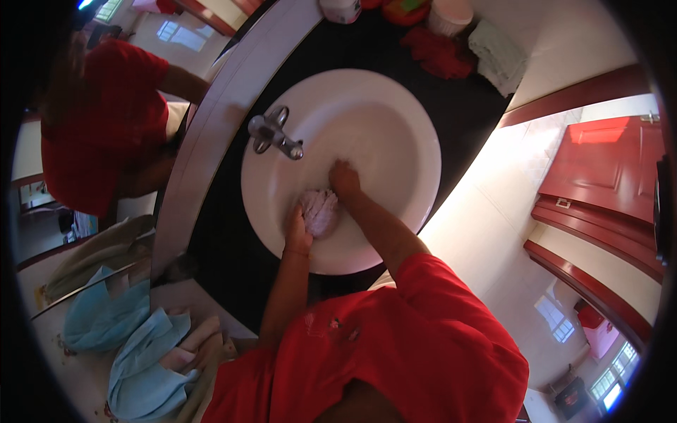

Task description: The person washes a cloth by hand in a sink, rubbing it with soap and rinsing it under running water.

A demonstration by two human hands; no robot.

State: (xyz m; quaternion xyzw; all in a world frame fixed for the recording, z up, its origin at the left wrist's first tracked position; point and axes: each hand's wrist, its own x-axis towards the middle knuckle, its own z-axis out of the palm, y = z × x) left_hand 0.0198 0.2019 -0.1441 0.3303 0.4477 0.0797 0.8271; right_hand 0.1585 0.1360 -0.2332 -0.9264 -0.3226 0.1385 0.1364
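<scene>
A white oval washbasin lies before me, set in a black countertop. My left hand holds a wadded pale pink cloth against the near side of the bowl. Just beside the cloth, my right hand reaches down to the bottom of the basin with its fingers curled. Its fingertips and anything under them are hidden. The chrome faucet points into the bowl from the mirror side, above and left of both hands. No stream of water can be made out from its spout.
On the black countertop, a red cloth, a folded pale towel and a white ribbed cup stand at the far end. A mirror runs along the left. Blue towels hang at lower left. A red door is at right.
</scene>
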